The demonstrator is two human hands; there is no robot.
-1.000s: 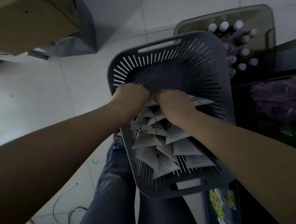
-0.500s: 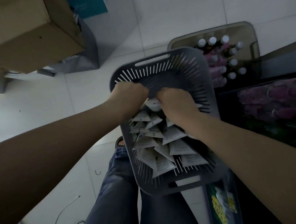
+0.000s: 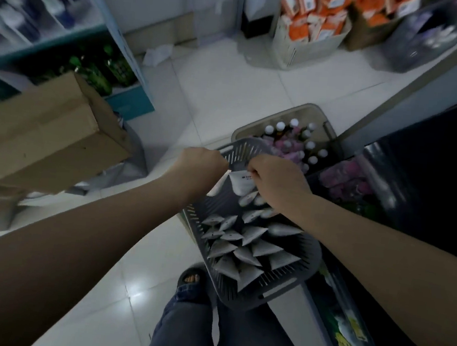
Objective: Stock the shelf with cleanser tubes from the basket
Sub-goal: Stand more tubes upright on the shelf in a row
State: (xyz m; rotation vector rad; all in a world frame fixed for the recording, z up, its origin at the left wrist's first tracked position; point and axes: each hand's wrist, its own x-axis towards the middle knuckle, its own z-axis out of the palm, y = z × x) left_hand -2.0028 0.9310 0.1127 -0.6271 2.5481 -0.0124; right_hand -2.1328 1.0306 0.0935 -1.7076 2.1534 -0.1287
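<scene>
Basket (image 3: 248,304) is lower centre-right of frame, above the person's knees: grey slotted plastic. I can't see what it rests on. Tubes (image 3: 241,255) are small and white, flat crimped ends showing, and are packed loosely in its near half.

Right hand (image 3: 278,181), just above frame centre, has thumb and fingers pinching the held tube (image 3: 242,181) near its upper edge, above the pile. Left hand (image 3: 203,164) is beside it to the left, at the basket's far-left rim. Its fingers are curled under and hidden by the back of the hand — cannot tell whether it grips tubes, the rim or nothing.

Handling, my read:
- Light, soft-walled, smooth plastic, so likely slippery when grabbed in a bunch.
- Not fragile, but squeezing the belly could dent it or strain the cap.
- Stiffest parts should be the crimped end and the cap shoulder — pinch there for singles.
- For several at once, clamp across the flat faces so they stack rather than fan out.

Dark shelf (image 3: 431,170) at frame right is probably the destination, but it's too dim to see free space.
</scene>
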